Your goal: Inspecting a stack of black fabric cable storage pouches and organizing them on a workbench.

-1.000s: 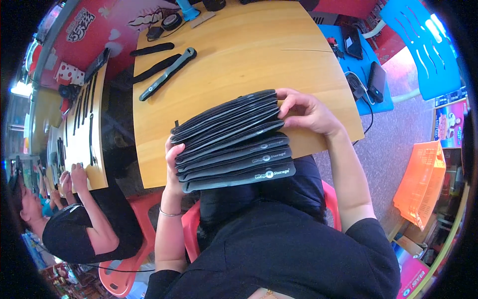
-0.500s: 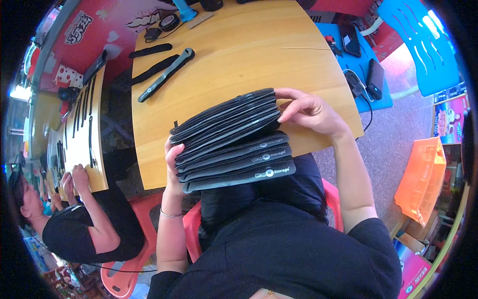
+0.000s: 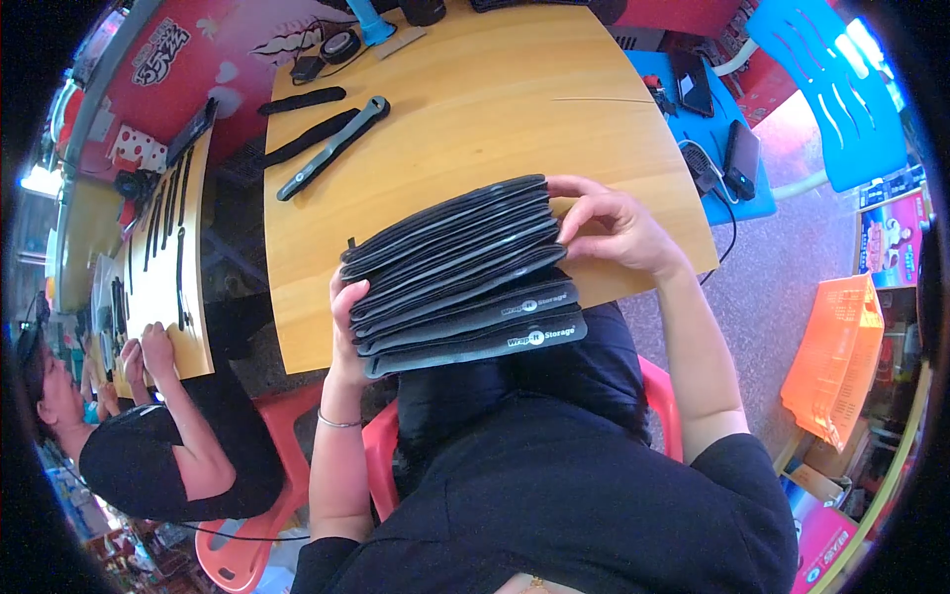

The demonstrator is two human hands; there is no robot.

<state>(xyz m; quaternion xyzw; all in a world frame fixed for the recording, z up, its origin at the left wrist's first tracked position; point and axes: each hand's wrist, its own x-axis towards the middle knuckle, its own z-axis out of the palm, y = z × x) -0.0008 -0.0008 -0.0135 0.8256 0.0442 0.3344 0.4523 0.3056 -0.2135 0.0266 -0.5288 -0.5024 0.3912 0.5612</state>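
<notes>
A thick stack of black and grey fabric straps (image 3: 450, 252) stands on edge over the table's near edge and my lap. My left hand (image 3: 346, 322) is closed round its left end, the thumb on the near side and the other fingers mostly hidden behind the straps. At the right end, my right hand (image 3: 621, 233) pinches the edges of the straps between thumb and fingers. Two nearer straps fan out apart from the bunch, their pale printing showing. A grey strap with a hole at one end (image 3: 334, 150) lies farther off on the table, beside a black strap (image 3: 309, 139).
Another black strip (image 3: 303, 100) lies near the left edge of the wooden table (image 3: 475, 119). A blue stand (image 3: 370, 22) and a tape roll (image 3: 340, 45) are at the back. On the right are a blue stool (image 3: 732, 188) and an orange basket (image 3: 833, 361). A person (image 3: 148, 445) works at a left-hand table.
My right fingertips have shifted slightly down along the strap ends. One more printed strap has joined the upper bunch, leaving two fanned out instead of three. My left hand keeps its grip.
</notes>
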